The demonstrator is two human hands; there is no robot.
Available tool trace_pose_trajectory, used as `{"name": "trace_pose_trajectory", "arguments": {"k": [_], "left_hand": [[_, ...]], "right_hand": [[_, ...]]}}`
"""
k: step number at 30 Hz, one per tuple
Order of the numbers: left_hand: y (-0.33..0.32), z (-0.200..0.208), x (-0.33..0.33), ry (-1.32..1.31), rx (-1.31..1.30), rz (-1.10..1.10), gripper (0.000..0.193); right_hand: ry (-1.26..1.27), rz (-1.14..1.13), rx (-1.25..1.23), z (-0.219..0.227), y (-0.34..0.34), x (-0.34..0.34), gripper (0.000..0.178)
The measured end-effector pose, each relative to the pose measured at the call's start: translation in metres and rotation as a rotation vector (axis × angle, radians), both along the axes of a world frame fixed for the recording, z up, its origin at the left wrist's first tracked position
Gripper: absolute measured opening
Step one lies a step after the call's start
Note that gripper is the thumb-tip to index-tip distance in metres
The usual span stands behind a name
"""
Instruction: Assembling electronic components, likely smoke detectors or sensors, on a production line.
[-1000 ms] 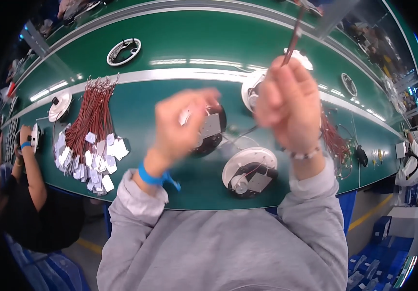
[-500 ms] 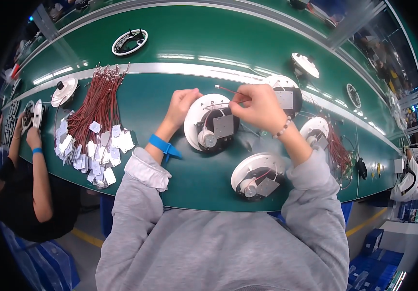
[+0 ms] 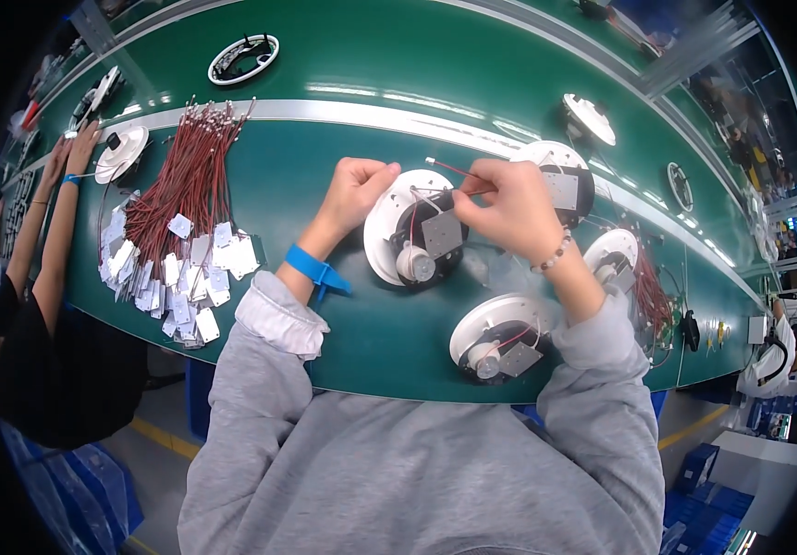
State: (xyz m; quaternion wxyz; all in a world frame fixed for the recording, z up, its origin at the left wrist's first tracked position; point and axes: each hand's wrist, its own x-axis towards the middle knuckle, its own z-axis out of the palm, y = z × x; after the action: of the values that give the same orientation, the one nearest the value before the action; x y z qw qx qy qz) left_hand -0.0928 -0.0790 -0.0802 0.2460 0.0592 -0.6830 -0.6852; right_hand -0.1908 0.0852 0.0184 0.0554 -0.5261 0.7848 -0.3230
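A round white housing (image 3: 383, 233) with a black inner part, a grey metal plate and a small motor sits tilted in front of me. My left hand (image 3: 359, 192) is closed at its upper left rim, thumb against the bent fingers; what they hold, if anything, is hidden. Between thumb and fingers of my right hand (image 3: 509, 205) is a thin red wire (image 3: 454, 168), its small white connector pointing left above the housing. That hand hovers over the housing's right side. A second similar assembly (image 3: 500, 340) lies close to my right forearm.
Left of me lies a bundle of dark red wires (image 3: 186, 166) with silvery plates (image 3: 177, 291). More white assemblies (image 3: 556, 176) stand behind and right of my right hand. A white ring (image 3: 244, 60) sits on the far green surface. A co-worker's arms (image 3: 55, 236) reach in at left.
Both my hands keep their closed grip and shift slightly right in the picture, along with the housing. At left, the co-worker's hands have moved farther away over the bench.
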Motion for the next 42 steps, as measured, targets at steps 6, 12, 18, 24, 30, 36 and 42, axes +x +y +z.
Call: {"name": "trace_pose_trajectory", "arguments": {"k": [6,12,18,24,30,36,42], "left_hand": [[0.003,-0.006,0.000,-0.018,0.109,-0.043,0.033],[0.015,-0.003,0.007,-0.305,0.378,-0.042,0.032],[0.010,-0.014,0.008,-0.251,0.406,-0.156,0.021],[0.012,-0.012,0.008,-0.161,0.393,-0.157,0.019],[0.009,-0.015,0.008,-0.162,0.318,-0.156,0.021],[0.016,-0.014,0.008,-0.140,0.167,-0.122,0.019],[0.015,-0.017,0.007,-0.154,-0.016,-0.086,0.022]], "right_hand": [[0.071,0.098,0.041,-0.022,-0.017,0.000,0.017],[0.116,0.171,-0.104,-0.027,-0.017,-0.002,0.016],[0.139,0.081,-0.234,-0.023,-0.013,-0.003,0.006],[0.153,0.149,-0.152,-0.015,-0.008,-0.006,0.006],[0.234,0.076,-0.103,-0.018,-0.012,0.004,0.002],[0.448,0.097,0.006,-0.021,-0.019,0.006,0.002],[0.204,0.205,0.007,-0.021,-0.030,-0.008,0.003]]}}
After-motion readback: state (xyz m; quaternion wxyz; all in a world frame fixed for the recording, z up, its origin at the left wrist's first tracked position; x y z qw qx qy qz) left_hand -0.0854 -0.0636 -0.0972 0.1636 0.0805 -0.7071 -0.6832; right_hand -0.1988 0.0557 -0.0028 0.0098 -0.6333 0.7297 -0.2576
